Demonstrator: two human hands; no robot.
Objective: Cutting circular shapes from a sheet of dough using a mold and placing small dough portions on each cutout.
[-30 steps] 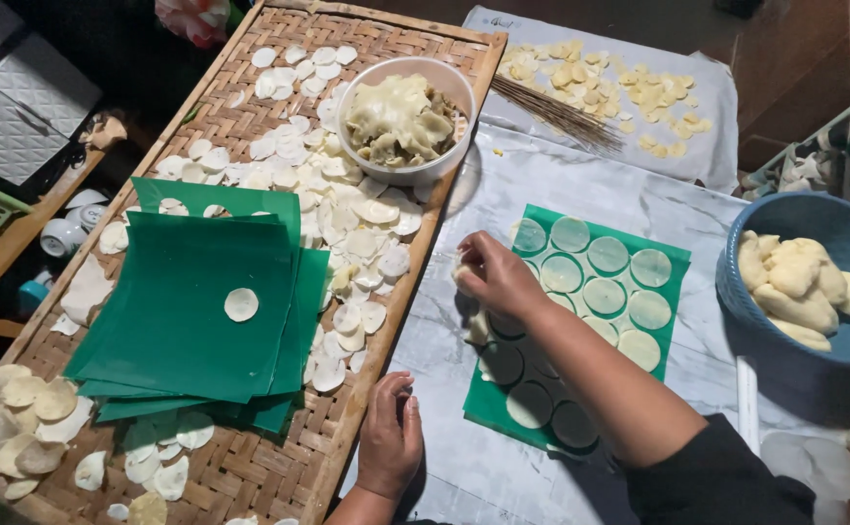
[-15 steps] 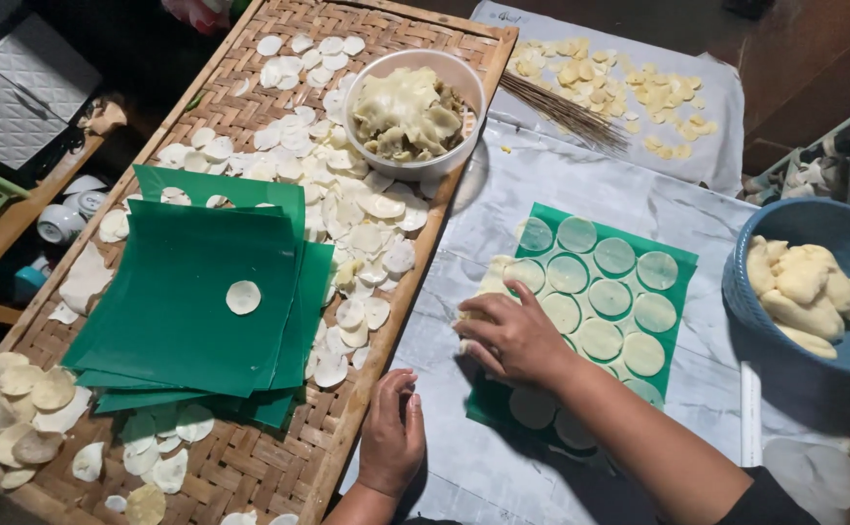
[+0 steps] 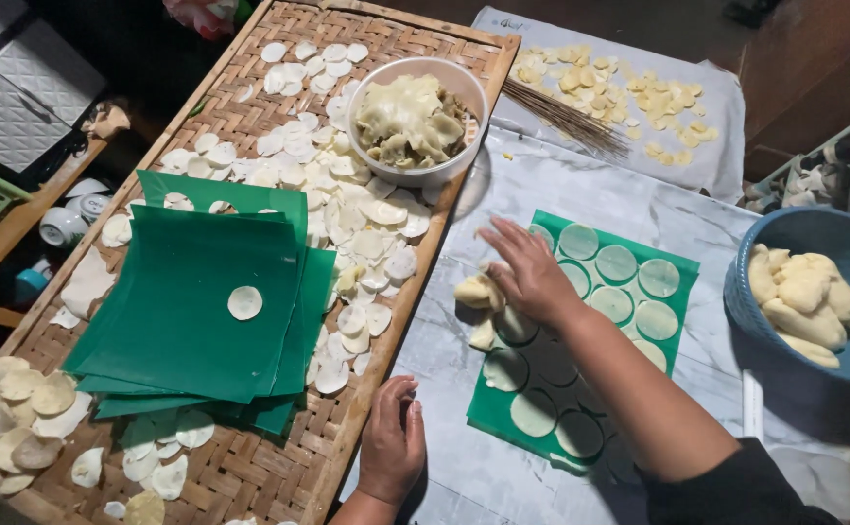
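Note:
My right hand (image 3: 530,272) reaches over the left edge of a green plastic sheet (image 3: 677,321) covered with several thin round dough discs. Its fingers are spread beside pale dough lumps (image 3: 475,294) lying at the sheet's left side; whether it grips any I cannot tell. My left hand (image 3: 393,442) rests, fingers loosely curled and empty, on the near right rim of a long woven bamboo tray (image 3: 250,467). On that tray lies a stack of green sheets (image 3: 182,321) with one white disc (image 3: 244,302) on top, amid many loose dough discs.
A white bowl (image 3: 464,92) of dough scraps stands at the tray's far end. A blue basin (image 3: 833,233) with dough lumps stands at the right. A bundle of thin sticks (image 3: 561,117) and small yellow pieces on a white cloth (image 3: 716,156) lie at the back.
My right hand has moved left across the green sheet, from its middle to the dough lumps at its left edge. My left hand has stayed on the tray rim.

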